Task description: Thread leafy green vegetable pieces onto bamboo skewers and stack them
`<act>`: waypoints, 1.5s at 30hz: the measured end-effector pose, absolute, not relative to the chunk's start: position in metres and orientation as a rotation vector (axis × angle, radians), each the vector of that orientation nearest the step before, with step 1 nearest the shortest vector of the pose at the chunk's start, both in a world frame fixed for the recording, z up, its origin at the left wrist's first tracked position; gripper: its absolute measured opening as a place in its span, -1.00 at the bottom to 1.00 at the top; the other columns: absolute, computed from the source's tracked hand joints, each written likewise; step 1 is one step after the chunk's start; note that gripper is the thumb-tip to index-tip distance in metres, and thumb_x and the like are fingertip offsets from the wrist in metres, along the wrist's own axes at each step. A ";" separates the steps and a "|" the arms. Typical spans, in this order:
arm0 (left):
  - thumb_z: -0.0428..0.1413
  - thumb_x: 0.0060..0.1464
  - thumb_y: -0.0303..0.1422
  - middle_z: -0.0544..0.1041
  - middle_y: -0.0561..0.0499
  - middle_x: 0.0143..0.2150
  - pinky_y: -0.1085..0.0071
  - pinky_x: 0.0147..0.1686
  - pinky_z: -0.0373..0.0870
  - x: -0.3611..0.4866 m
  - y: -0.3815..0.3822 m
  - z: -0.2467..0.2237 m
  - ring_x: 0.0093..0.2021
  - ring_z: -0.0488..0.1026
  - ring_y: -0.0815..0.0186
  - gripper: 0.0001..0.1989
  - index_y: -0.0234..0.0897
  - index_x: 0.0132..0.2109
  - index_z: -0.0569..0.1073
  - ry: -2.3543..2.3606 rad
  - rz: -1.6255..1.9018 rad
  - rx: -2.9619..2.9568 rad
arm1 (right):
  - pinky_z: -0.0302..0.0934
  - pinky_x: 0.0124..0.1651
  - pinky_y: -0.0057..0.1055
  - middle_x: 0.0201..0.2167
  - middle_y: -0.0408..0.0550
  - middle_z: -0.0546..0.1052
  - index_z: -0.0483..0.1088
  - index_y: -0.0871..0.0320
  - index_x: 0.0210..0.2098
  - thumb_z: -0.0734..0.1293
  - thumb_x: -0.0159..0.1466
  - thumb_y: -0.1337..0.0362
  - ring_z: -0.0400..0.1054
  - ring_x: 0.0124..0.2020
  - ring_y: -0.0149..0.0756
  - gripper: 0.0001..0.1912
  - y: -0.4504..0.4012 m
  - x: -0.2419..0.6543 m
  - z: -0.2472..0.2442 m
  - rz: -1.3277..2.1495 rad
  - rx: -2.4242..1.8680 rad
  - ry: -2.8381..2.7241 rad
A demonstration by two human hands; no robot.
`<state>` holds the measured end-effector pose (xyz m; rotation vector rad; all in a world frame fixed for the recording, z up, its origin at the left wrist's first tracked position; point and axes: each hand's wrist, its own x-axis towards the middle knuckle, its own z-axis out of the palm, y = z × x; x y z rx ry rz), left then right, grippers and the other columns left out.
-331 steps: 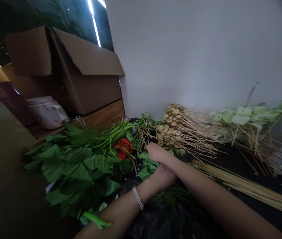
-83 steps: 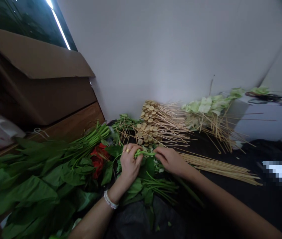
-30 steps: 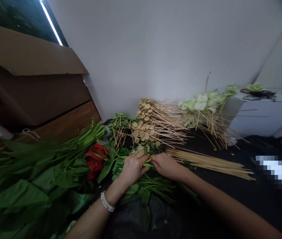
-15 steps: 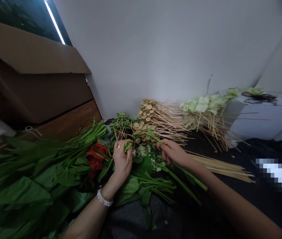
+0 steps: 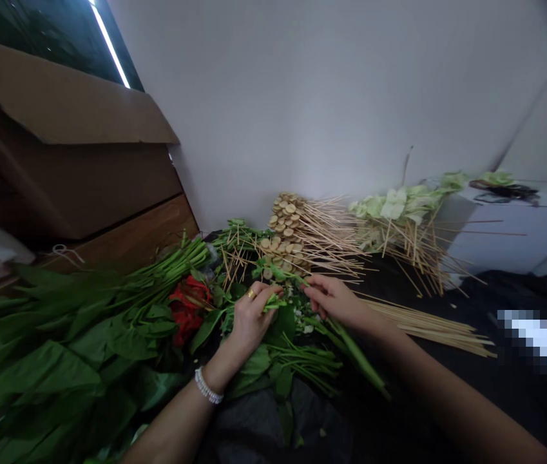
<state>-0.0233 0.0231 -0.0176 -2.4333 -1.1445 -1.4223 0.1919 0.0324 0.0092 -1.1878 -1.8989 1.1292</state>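
Observation:
My left hand [image 5: 252,316], with a ring and a beaded bracelet, is closed on short leafy green stems [image 5: 274,303] that poke out past the thumb. To its right, the fingers of my right hand [image 5: 334,298] pinch a long leafy green stalk [image 5: 360,361]. That stalk slants under the hand toward the lower right, and its upper leafy end points at my left hand. Below both hands lies a small bunch of cut leafy stems [image 5: 302,361]. Chopped pale-green bits [image 5: 302,319] show between the hands, partly covered.
Large leafy greens [image 5: 60,354] and a red bag [image 5: 189,309] lie left. Behind are skewered round slices [image 5: 285,216], skewered green stems [image 5: 237,238] and skewered pale leaves [image 5: 399,203]. Bare skewers [image 5: 428,325] lie right. A cardboard box [image 5: 84,187] stands at left.
My left hand has moved right, closer to my right hand, and more leafy stems show past its thumb. The stalk in my right hand has tilted, its lower end shifting left and down.

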 end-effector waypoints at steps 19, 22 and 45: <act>0.14 0.06 -0.51 0.49 -0.09 -0.19 0.25 -0.18 0.44 -0.009 0.013 -0.007 -0.13 0.39 0.13 -0.71 -0.30 -0.03 0.42 -1.103 -0.425 -2.680 | 0.16 -0.23 -0.36 -0.27 0.19 0.57 0.44 0.23 -0.22 0.11 0.35 0.38 0.48 -0.24 -0.12 -0.73 0.014 0.173 0.004 0.314 -1.459 -2.582; 0.20 0.04 -0.42 0.48 -0.08 -0.23 0.25 -0.19 0.42 -0.009 0.015 -0.011 -0.14 0.38 0.12 -0.82 -0.28 -0.18 0.42 -1.114 -0.382 -2.666 | 0.13 -0.30 -0.38 -0.34 0.19 0.57 0.43 0.24 -0.28 0.11 0.34 0.39 0.48 -0.32 -0.14 -0.73 0.012 0.172 0.005 0.317 -1.453 -2.607; -0.06 0.16 -0.44 0.34 0.05 -0.45 0.38 -0.27 0.19 -0.010 0.016 0.000 -0.35 0.28 0.30 -0.78 -0.26 -0.45 0.34 -1.353 -1.586 -2.954 | 0.19 -0.46 -0.48 -0.52 -0.17 0.43 0.29 0.16 -0.41 0.15 0.35 0.10 0.31 -0.56 -0.43 -0.69 0.021 0.175 0.017 1.392 -0.845 -2.002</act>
